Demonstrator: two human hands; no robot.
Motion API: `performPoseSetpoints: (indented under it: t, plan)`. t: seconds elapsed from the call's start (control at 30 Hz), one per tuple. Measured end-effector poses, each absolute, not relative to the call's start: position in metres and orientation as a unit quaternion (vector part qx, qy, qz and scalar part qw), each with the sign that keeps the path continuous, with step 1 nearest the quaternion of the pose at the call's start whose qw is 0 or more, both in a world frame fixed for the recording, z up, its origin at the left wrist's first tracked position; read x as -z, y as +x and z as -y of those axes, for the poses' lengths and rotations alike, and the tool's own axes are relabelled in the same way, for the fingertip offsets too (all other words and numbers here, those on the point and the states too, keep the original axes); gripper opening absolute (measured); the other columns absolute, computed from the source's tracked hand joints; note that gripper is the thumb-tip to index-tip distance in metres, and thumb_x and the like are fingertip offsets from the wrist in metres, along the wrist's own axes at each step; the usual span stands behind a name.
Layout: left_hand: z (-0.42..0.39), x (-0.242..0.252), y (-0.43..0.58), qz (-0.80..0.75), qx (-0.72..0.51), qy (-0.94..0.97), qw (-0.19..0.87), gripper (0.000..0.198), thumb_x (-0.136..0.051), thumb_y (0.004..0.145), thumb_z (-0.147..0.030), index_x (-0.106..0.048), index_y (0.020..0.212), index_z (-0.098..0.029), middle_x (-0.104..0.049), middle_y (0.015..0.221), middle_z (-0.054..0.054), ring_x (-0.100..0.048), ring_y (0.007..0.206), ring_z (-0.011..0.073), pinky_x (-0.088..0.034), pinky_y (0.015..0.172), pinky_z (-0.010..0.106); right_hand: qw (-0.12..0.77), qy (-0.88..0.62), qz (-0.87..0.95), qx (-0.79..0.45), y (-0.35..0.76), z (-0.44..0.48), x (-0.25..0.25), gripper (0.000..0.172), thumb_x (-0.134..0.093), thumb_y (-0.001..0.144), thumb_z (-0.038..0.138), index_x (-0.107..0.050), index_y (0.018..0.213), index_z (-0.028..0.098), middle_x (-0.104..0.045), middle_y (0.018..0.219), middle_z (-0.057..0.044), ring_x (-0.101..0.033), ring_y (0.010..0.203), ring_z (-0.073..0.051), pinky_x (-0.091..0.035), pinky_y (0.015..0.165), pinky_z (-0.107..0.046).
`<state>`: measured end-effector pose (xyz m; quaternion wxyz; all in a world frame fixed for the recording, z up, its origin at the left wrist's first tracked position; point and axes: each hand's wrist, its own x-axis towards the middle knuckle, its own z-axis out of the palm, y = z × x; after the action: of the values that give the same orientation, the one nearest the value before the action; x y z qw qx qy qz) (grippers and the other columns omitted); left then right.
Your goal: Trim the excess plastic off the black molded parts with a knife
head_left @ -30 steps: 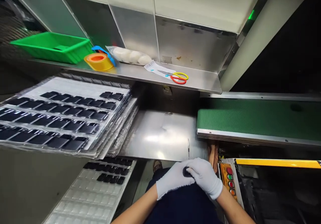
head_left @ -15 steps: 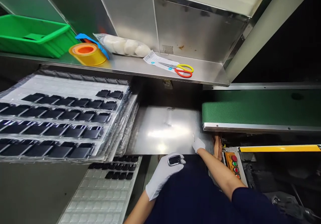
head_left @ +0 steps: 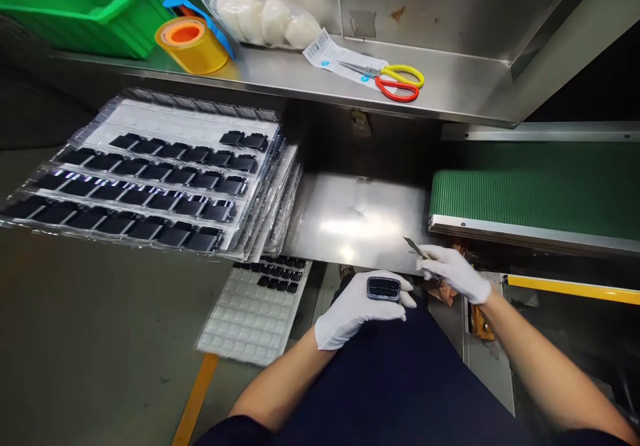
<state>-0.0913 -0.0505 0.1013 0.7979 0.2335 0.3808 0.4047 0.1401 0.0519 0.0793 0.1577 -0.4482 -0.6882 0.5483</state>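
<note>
My left hand (head_left: 347,313), in a white glove, is closed around a small black rectangular part with rounded corners and a paler rim (head_left: 383,289). The part's dark face is turned up, its fingers wrapped along the sides. Over to the right, my gloved right hand (head_left: 453,271) pinches a slim pointed tool (head_left: 413,247), its tip aimed up and left above the front edge of the steel table (head_left: 345,206). The exact kind of tool is too small to tell. A gap separates the tool from the part.
Stacked clear trays (head_left: 200,196) of black parts stand left, with another tray (head_left: 245,323) lower down. The shelf holds a green bin (head_left: 120,16), yellow tape (head_left: 200,53), a bag of white rounds (head_left: 260,19) and scissors (head_left: 400,86). A green conveyor (head_left: 535,186) lies right.
The view has shifted, so the shelf and trays sit higher in the picture. My right hand has lifted off the steel table with the tool. My left hand still holds the black part.
</note>
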Motion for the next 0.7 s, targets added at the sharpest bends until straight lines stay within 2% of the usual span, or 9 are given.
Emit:
performPoseSetpoints:
  t: [0.1,0.13,0.2,0.27,0.37,0.43,0.5,0.6,0.7]
  plan:
    - [0.050,-0.117,-0.077,-0.361,-0.360,0.242,0.825,0.044,-0.091,0.069,-0.023,-0.076,0.108,-0.009,-0.080,0.093,0.011,-0.074,0.078,0.0218,-0.059,0.083,0.038,0.109,-0.384,0.787,-0.471,0.172,-0.048,-0.125,0.042,-0.054,0.103,0.051,-0.074,0.125,0.022,-0.077,0.105,-0.005,-0.072,0.092,-0.020,-0.056,0.080,-0.031]
    - [0.050,-0.122,-0.072,-0.353,-0.347,0.241,0.835,0.044,-0.090,0.070,-0.024,-0.076,0.109,-0.009,-0.080,0.092,0.011,-0.074,0.077,0.0216,-0.059,0.081,0.038,0.097,-0.369,0.820,-0.426,0.179,-0.047,-0.140,0.044,-0.050,0.104,0.053,-0.074,0.126,0.023,-0.078,0.106,-0.004,-0.072,0.092,-0.019,-0.055,0.080,-0.030]
    - [0.050,-0.131,-0.064,-0.334,-0.321,0.233,0.855,0.040,-0.088,0.073,-0.024,-0.076,0.109,-0.010,-0.080,0.092,0.010,-0.074,0.075,0.0212,-0.059,0.080,0.038,0.051,-0.351,0.869,-0.346,0.188,-0.044,-0.164,0.049,-0.048,0.102,0.061,-0.077,0.115,0.023,-0.077,0.089,-0.001,-0.069,0.076,-0.014,-0.049,0.069,-0.026]
    - [0.051,-0.137,-0.057,-0.317,-0.296,0.228,0.872,0.037,-0.086,0.075,-0.023,-0.076,0.108,-0.010,-0.080,0.092,0.009,-0.075,0.074,0.0209,-0.059,0.080,0.037,-0.004,-0.347,0.893,-0.287,0.190,-0.042,-0.180,0.057,-0.049,0.097,0.071,-0.077,0.092,0.021,-0.068,0.068,0.002,-0.062,0.064,-0.010,-0.041,0.063,-0.023]
    - [0.053,-0.142,-0.051,-0.307,-0.261,0.226,0.887,0.035,-0.083,0.076,-0.020,-0.075,0.108,-0.010,-0.081,0.091,0.009,-0.075,0.073,0.0212,-0.058,0.079,0.037,-0.045,-0.359,0.900,-0.241,0.187,-0.039,-0.193,0.072,-0.043,0.093,0.081,-0.064,0.065,0.018,-0.063,0.060,0.001,-0.063,0.070,-0.010,-0.039,0.069,-0.024]
    - [0.056,-0.144,-0.049,-0.303,-0.244,0.223,0.894,0.033,-0.081,0.077,-0.018,-0.075,0.108,-0.010,-0.080,0.090,0.009,-0.076,0.074,0.0216,-0.058,0.079,0.036,-0.053,-0.368,0.899,-0.233,0.184,-0.037,-0.201,0.077,-0.031,0.098,0.077,-0.056,0.058,0.017,-0.064,0.059,-0.001,-0.066,0.076,-0.009,-0.038,0.070,-0.026]
    - [0.058,-0.144,-0.047,-0.298,-0.231,0.216,0.901,0.031,-0.081,0.077,-0.019,-0.076,0.106,-0.010,-0.080,0.090,0.009,-0.076,0.074,0.0219,-0.059,0.079,0.036,-0.066,-0.356,0.909,-0.205,0.180,-0.036,-0.210,0.079,-0.019,0.104,0.068,-0.052,0.054,0.017,-0.060,0.054,-0.002,-0.066,0.071,-0.008,-0.037,0.066,-0.025]
    - [0.060,-0.143,-0.046,-0.278,-0.204,0.201,0.917,0.034,-0.085,0.075,-0.023,-0.077,0.105,-0.009,-0.080,0.089,0.010,-0.076,0.074,0.0224,-0.061,0.076,0.036,-0.087,-0.282,0.951,-0.091,0.173,-0.034,-0.222,0.069,-0.032,0.108,0.054,-0.051,0.053,0.019,-0.055,0.046,-0.002,-0.058,0.052,-0.010,-0.031,0.052,-0.026]
    - [0.062,-0.141,-0.046,-0.257,-0.170,0.196,0.931,0.039,-0.091,0.070,-0.025,-0.078,0.103,-0.009,-0.080,0.087,0.012,-0.077,0.074,0.0223,-0.064,0.073,0.034,-0.060,-0.182,0.981,0.041,0.167,-0.032,-0.229,0.043,-0.061,0.094,0.036,-0.049,0.055,0.021,-0.051,0.045,-0.001,-0.045,0.041,-0.014,-0.018,0.045,-0.031]
